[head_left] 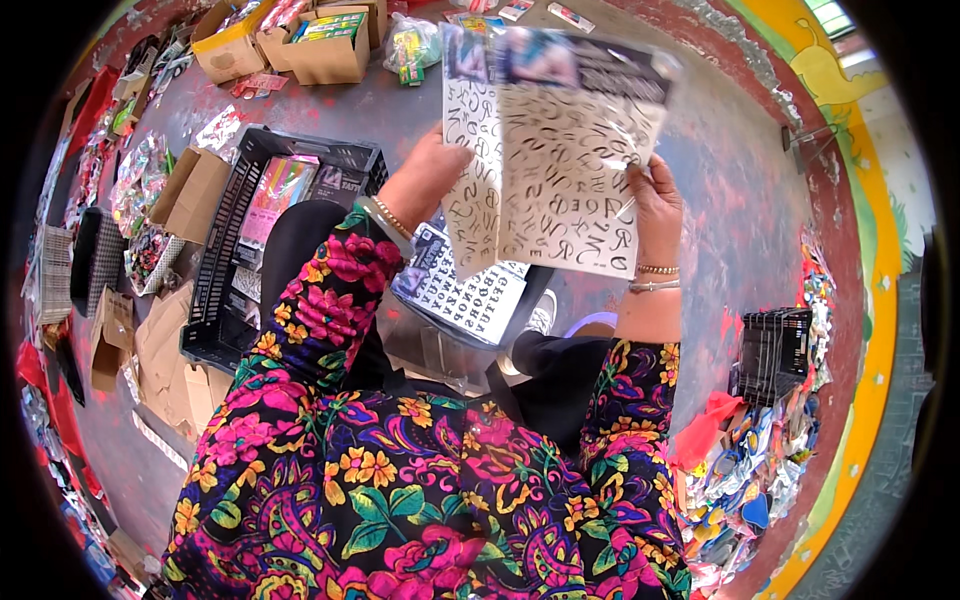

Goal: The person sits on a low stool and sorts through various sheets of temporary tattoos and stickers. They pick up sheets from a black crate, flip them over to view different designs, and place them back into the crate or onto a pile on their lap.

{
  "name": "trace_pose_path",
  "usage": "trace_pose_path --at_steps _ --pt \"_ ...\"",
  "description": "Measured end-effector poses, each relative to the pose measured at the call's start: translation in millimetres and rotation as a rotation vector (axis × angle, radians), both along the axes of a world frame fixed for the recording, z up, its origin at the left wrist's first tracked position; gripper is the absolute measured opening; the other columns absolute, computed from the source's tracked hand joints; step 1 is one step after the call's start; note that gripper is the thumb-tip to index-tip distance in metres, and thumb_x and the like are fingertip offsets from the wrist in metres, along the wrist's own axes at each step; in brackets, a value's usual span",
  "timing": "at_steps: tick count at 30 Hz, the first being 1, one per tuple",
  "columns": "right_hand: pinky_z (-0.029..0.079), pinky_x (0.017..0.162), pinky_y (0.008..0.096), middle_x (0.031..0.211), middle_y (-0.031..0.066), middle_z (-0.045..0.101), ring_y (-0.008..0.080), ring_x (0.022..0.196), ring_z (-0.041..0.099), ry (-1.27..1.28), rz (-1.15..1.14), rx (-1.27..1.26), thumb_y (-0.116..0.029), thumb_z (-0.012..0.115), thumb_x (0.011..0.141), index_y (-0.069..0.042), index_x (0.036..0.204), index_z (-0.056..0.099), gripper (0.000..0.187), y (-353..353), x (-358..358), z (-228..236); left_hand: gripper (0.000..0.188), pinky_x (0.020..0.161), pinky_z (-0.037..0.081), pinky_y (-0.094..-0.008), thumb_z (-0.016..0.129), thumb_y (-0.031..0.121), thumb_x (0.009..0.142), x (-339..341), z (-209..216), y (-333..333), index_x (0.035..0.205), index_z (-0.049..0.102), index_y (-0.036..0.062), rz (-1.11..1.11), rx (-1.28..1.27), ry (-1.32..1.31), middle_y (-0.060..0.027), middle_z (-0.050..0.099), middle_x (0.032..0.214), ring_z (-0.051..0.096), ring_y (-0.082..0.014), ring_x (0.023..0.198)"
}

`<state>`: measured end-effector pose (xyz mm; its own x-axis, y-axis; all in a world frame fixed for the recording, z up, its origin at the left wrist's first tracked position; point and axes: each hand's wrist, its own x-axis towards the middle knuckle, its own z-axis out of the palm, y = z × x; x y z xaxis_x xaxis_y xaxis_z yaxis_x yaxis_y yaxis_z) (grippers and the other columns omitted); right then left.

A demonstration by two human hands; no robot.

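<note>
In front of me, my left hand [432, 170] pinches a white sheet of black letter stickers [470, 205] by its left edge. My right hand [655, 195] grips the right edge of a second letter sticker sheet [565, 170], which overlaps the first. Both sheets look glossy, with a dark printed header at the top, slightly blurred. Below them, between my knees, more letter sticker sheets [480, 300] with bolder black letters lie on a dark container whose shape is mostly hidden.
A black plastic crate [365, 150] with colourful packs stands at my left knee. Open cardboard boxes [325, 62] and a clear bag [412, 45] sit farther off. At right, another black crate [775, 350] stands beside a heap of mixed packaged goods [740, 500].
</note>
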<state>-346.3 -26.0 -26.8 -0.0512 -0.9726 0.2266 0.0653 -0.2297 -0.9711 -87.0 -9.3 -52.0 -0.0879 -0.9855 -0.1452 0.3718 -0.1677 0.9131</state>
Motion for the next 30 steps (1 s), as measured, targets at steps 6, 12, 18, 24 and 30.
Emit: trace_pose_path --at_steps 6,12,18,24,30 --pt "0.043 0.061 0.0226 0.078 0.004 0.062 0.0078 0.066 0.052 0.669 -0.495 -0.196 -0.007 0.051 0.087 0.0 0.104 0.056 0.019 -25.0 -54.4 -22.3 0.027 0.073 0.05 -0.0294 0.049 0.004 0.083 63.0 35.9 -2.4 0.109 0.049 -0.0041 0.382 -0.296 -0.066 -0.011 0.059 0.1 0.06 -0.0188 0.085" --pt "0.046 0.071 0.0338 0.085 0.015 0.063 0.0233 0.078 0.059 1.195 -0.247 0.303 -0.011 0.045 0.081 -0.019 0.112 0.057 0.034 -25.6 -33.4 -39.8 0.03 0.078 0.049 -0.0333 0.049 -0.002 0.082 89.3 48.0 3.8 0.111 0.048 -0.0079 0.572 -0.312 0.124 -0.0148 0.058 0.103 0.06 -0.0235 0.09" --pt "0.045 0.084 0.0398 0.104 0.0138 0.06 0.0301 0.103 0.055 1.517 0.08 0.377 -0.01 0.046 0.078 -0.019 0.106 0.059 0.032 -31.0 8.3 -68.0 0.031 0.078 0.046 -0.0305 0.049 -0.001 0.08 79.3 51.9 9.6 0.111 0.048 -0.0063 0.533 -0.287 0.139 -0.0126 0.058 0.103 0.058 -0.0203 0.09" --pt "0.046 0.084 0.0381 0.104 0.0095 0.061 0.0277 0.101 0.056 1.572 0.198 0.429 -0.009 0.048 0.078 -0.017 0.101 0.063 0.028 -50.9 45.6 -80.5 0.03 0.078 0.046 -0.0296 0.049 0.0 0.08 70.3 65.0 22.5 0.11 0.049 -0.0064 0.53 -0.271 0.155 -0.0124 0.058 0.102 0.058 -0.0195 0.09" --pt "0.045 0.086 0.0388 0.105 0.013 0.06 0.0301 0.101 0.056 1.385 0.253 0.427 -0.011 0.05 0.078 -0.012 0.101 0.062 0.027 -89.1 60.5 -127.2 0.023 0.075 0.048 -0.0307 0.052 0.0 0.081 72.3 79.9 38.5 0.102 0.053 -0.0085 0.6 -0.258 0.192 -0.0127 0.061 0.095 0.061 -0.0203 0.083"
